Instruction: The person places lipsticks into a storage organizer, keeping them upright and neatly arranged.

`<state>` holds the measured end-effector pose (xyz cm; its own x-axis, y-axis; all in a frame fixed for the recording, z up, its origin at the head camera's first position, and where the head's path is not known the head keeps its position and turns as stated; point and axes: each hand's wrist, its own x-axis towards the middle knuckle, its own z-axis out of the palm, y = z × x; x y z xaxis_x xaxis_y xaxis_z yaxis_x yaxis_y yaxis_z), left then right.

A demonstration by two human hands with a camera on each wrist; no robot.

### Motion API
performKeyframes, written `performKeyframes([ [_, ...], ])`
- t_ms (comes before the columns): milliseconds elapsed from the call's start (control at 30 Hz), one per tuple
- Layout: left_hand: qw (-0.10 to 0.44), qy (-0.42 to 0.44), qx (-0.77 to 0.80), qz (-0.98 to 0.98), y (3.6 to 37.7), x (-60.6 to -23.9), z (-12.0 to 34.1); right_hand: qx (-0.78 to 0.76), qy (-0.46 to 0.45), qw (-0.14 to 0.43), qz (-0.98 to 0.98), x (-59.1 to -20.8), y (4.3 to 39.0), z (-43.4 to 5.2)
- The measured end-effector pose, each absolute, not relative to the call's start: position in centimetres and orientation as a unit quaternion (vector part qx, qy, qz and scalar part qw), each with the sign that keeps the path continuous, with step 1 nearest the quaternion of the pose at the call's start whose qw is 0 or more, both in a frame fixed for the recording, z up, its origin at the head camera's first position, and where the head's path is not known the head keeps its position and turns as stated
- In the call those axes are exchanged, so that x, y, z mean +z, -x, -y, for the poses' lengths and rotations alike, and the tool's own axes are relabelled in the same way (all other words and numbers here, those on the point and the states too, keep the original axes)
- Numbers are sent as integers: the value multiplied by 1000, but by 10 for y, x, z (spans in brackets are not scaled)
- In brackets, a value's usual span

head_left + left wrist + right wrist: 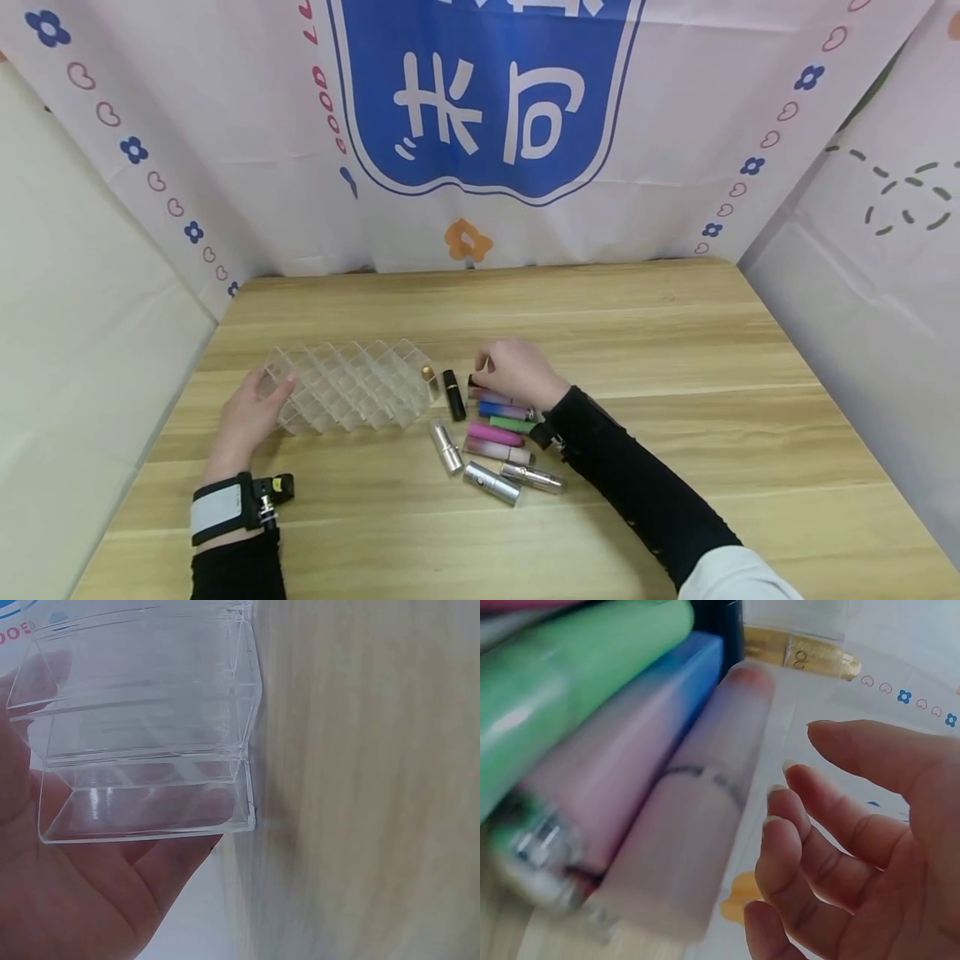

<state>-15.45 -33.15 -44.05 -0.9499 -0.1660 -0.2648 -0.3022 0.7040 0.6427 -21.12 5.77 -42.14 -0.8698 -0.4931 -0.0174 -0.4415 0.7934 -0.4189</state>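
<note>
So the left hand (251,412) is resting flat against the near-left side of the clear lipstick organizer (352,385), fingers pretty much straight, palm pressed on the wall. Looks to me like it's just bracing the thing so it doesn't slide on the wooden table (675,375). The left wrist view shows the same: clear compartments right up against the palm, all of them empty as far as I can see

The right hand (517,372) is over the top end of the row of lipsticks lying just right of the organizer. Fingers are loosely curled and spread in the wrist view, nothing between them, so I'd call it relaxed and not gripping anything yet. It's closest to the pale pink tube (690,825), with the blue one (501,410) and green one (513,424) right beside it. Tubes lie side by side, touching, probably so they're easy to grab one at a time

Also there: a black lipstick (453,394) between organizer and pile, a gold-capped one (427,372) at the organizer's right corner (can't tell if it's inside), and a few silver tubes (491,483) nearer the person
</note>
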Motion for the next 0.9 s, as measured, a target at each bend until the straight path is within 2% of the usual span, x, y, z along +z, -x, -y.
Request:
performKeyframes([
  [600,88,127,368,-917,157,-439,333,-223,214,82,-947,-424,201,-95],
  [900,94,131,368,-915,153,-439,334,-216,230,98,-944,-432,191,-114],
])
